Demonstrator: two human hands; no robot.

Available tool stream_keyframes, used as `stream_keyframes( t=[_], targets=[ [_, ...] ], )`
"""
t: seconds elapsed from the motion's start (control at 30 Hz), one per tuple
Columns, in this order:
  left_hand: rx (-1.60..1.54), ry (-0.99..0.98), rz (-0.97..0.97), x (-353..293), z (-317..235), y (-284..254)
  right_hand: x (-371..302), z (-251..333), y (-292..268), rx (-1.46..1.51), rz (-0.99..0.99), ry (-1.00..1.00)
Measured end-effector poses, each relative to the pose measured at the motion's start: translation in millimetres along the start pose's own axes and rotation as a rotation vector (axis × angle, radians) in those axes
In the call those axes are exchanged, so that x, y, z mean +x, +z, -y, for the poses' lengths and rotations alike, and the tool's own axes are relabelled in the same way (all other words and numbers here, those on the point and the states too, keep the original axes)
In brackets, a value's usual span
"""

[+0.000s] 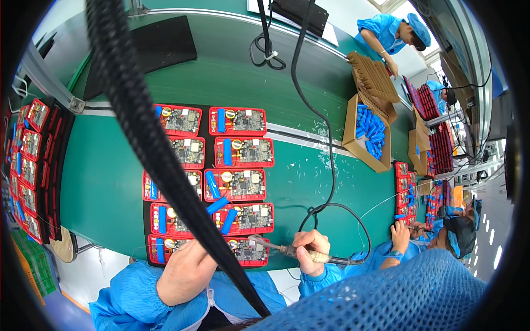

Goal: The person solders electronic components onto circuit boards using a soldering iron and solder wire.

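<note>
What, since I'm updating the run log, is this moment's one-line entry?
Left hand: at red casings, fingertips hidden by braided cable | Right hand: holds corded tool, tip at circuit board | Beyond: blue cylinders in carton

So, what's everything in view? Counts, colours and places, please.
Open cases with circuit boards: ten, red, two columns mid-table
Cardboard boxes: at least two, brown, right
Cylinders: many, blue, in one box and cases
Case stacks: several, red and black, left and right
Table: one, green, beneath cases
Panel: one, black, upper left
Cables: several, black, across the view
Scraps: many, whitish, beside the box
Workers: at least three, blue clothing, right
Tool: one, greyish, near front edge
Left hand: one, bare, at nearest cases
Right hand: one, bare, fingers around the tool
</note>
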State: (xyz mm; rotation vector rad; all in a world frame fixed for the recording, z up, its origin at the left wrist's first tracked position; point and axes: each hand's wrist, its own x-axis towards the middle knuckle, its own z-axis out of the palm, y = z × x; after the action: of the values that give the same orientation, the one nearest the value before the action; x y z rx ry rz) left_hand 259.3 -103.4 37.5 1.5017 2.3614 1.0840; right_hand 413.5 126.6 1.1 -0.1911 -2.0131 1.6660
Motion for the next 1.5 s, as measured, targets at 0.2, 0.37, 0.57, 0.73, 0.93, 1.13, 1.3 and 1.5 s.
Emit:
stream_keyframes(
  t=[0.2,0.37,0.57,0.73,0.93,1.13,1.3,1.5],
  targets=[
    [-0.164,0.026,0.130,-17,-1,6,-17,16,2,-0.007,0.163,0.000],
    [-0.114,0.049,0.185,-17,-1,12,-13,20,12,-0.118,0.217,-0.029],
    [-0.107,0.054,0.190,-13,0,16,-9,13,19,-0.197,0.238,-0.127],
    [-0.079,0.046,0.200,-14,1,19,-15,8,20,-0.118,0.229,-0.006],
    [-0.068,0.042,0.203,-14,3,22,-11,6,18,-0.173,0.292,-0.007],
    [-0.058,0.053,0.203,-13,5,24,-4,10,19,-0.194,0.325,-0.005],
    [-0.038,0.051,0.230,-11,5,25,-2,10,19,-0.178,0.342,0.009],
    [-0.100,0.052,0.216,-12,2,10,-9,9,18,-0.077,0.230,-0.032]
  ],
)
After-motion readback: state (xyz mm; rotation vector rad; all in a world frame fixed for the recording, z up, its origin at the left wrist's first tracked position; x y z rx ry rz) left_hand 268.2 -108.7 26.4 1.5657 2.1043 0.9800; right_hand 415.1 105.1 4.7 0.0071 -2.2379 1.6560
